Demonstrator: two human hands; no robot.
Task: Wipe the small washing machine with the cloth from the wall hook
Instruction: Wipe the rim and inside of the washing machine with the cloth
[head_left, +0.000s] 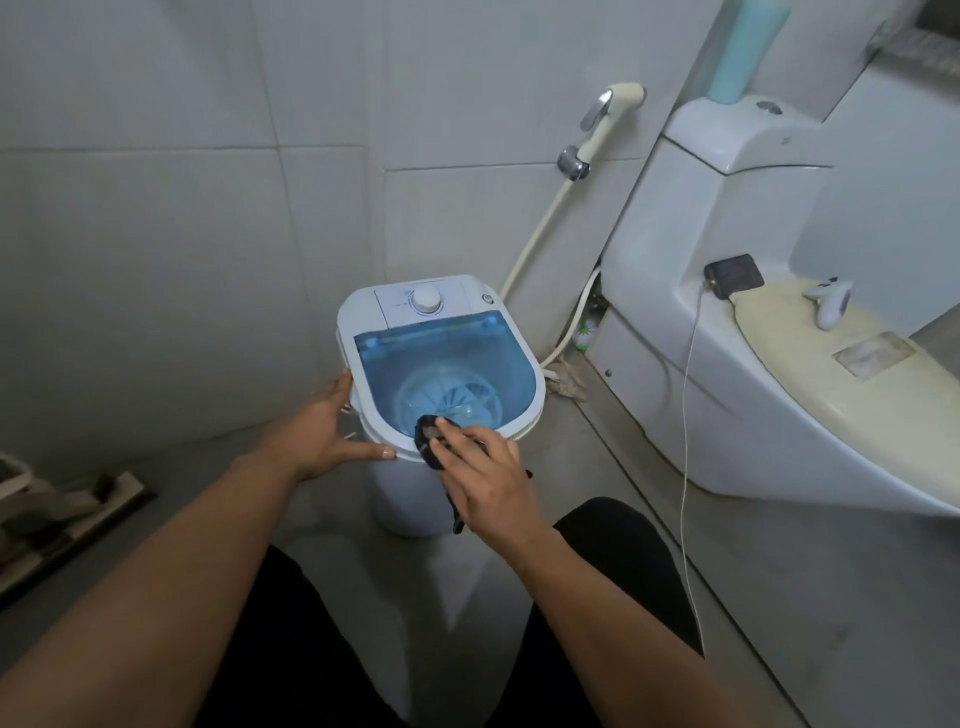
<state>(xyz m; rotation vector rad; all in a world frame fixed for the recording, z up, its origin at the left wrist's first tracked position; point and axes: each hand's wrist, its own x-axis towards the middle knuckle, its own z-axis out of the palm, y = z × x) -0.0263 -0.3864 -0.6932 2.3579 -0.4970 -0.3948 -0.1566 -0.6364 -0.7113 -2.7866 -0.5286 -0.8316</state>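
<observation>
While the person stands over it, the small white plastic washing machine (410, 499) with a translucent blue lid sits on the grey floor (779, 597) against the tiled wall (182, 208), just left of the white ceramic toilet (727, 364). White round dial (427, 300) is on the control panel at the machine's far edge. Lid is closed; pale blue ribbed drum part visible through it.

Left hand (324, 428) is spread, palm against the machine's left rim, thumb lying along the near-left edge of the rim. It pinches nothing.

Right hand (485, 480) lies flat, fingers pressed together on the dark crumpled cloth (430, 439), pushing it onto the near edge of the lid and rim. Part of the cloth hangs below the hand over the machine's front wall. Cloth pattern unclear, possibly dark with a greyish patch.

Cream bidet sprayer (610, 111) hangs on the wall behind the machine, its cream hose (535, 239) dropping toward the floor near the machine's far-right corner. Small black box (734, 275) rests at the rear of the yellowed toilet lid (810, 353), with a thin white cable (687, 415) running down from it to the floor. White handheld controller (830, 304) lies on the toilet lid, just beside the box. Turquoise plastic tube (743, 47) stands above the cistern. Some sandals or boards sit at the floor's left edge.
</observation>
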